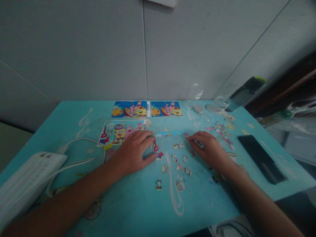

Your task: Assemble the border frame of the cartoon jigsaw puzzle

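The loose puzzle pieces (176, 163) lie scattered just below the middle of the frame, on the turquoise table (138, 204), between the two hands. The left hand (134, 151) rests palm down left of centre, fingers spread and slightly curled, its fingertips touching a small joined cluster of pieces (158, 152) (mostly red and white, details too blurred to tell). The right hand (209, 148) lies palm down right of centre, fingers stretched toward the left, tips on or just beside a piece near a short blue strip of joined pieces (170, 133); whether it pinches anything I cannot tell.

Left of that strip, partly under the left hand, sits a finished cartoon picture (116, 132). Two more cartoon cards (146, 109) lie side by side at the table's far edge. A heap of further pieces (222, 131) lies to the right, with clear glass jars (197, 93) beyond it. A dark flat phone (261, 158) lies at the right; a white power strip (27, 177) with cables sits at lower left.
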A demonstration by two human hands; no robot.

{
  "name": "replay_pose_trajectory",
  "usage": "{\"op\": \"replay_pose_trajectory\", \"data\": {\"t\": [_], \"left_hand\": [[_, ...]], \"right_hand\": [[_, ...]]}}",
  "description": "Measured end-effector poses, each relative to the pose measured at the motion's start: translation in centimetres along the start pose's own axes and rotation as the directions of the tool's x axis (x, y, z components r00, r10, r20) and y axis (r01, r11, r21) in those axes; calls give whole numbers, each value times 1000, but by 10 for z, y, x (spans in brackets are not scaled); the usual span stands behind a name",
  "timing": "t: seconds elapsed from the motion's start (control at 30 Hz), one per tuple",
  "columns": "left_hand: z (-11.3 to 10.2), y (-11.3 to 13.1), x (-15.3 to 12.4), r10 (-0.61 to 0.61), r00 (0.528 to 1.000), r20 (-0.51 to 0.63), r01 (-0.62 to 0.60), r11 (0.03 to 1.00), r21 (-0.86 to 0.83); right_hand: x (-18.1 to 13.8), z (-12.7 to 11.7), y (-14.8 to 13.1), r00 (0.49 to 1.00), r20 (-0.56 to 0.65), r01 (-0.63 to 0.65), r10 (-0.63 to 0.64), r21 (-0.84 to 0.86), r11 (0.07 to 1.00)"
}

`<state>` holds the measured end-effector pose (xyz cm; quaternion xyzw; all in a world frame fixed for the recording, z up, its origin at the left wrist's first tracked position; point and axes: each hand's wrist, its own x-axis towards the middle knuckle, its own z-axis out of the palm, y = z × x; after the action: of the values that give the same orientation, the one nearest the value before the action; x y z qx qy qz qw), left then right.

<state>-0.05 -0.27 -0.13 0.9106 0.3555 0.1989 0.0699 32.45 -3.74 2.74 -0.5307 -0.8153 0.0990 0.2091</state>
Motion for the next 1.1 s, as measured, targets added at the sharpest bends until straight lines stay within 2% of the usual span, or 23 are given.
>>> {"op": "replay_pose_trajectory", "data": {"t": [0.2,0.43,0.73,0.83,0.93,1.03,1.1], "left_hand": [[0,0,0,-6,1000,-30,5,1000,-19],[0,0,1,1,999,-34,-1,1000,-21],[0,1,1,3,1000,-24,-3,1000,-1],[-1,2,1,6,1000,-17,-6,1000,8],[-1,2,1,3,1000,-14,-3,1000,14],[-1,1,0,6,1000,-22,-6,1000,12],[0,0,0,4,1000,-20,-4,1000,3]], "right_hand": [[-1,4,-7,998,39,38,-39,38,999],[1,-2,0,998,29,46,-48,61,997],[-3,-15,-15,968,188,123,-167,225,967],[-3,-16,-19,961,200,139,-191,248,959],[-2,-17,-18,981,127,110,-146,258,960],[-2,-18,-15,999,-35,18,-10,219,975],[-2,-18,-13,986,-157,-34,62,176,984]]}}
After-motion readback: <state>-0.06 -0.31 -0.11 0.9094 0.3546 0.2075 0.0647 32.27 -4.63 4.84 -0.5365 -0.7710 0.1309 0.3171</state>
